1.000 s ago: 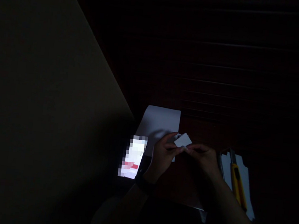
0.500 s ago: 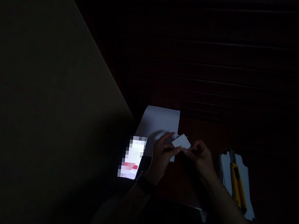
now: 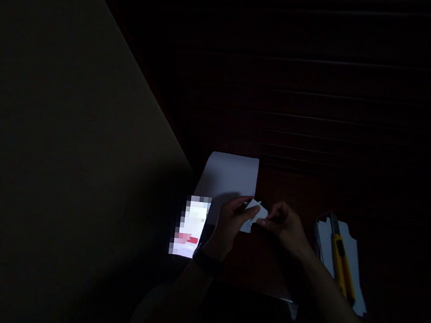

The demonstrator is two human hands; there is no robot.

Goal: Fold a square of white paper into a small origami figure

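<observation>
A small piece of folded white paper (image 3: pixel 260 213) is held up between both hands over the dark table. My left hand (image 3: pixel 229 221) pinches it from the left, with the thumb lying across its face. From the other side, my right hand (image 3: pixel 285 225) grips the lower right edge between thumb and fingers. Behind the left hand lies a larger white sheet (image 3: pixel 233 176), its lower part hidden by that hand. A dark band (image 3: pixel 208 263) circles the left wrist.
A lit phone (image 3: pixel 192 226) with a blurred screen stands left of my left hand. To the right, a yellow box cutter (image 3: pixel 341 264) lies on a stack of white paper (image 3: pixel 358 271). A pale wall (image 3: pixel 86 143) rises at the left. The surroundings are very dark.
The folded paper has been turned and shifted slightly down and left. My left thumb now lies across its face instead of at its lower edge.
</observation>
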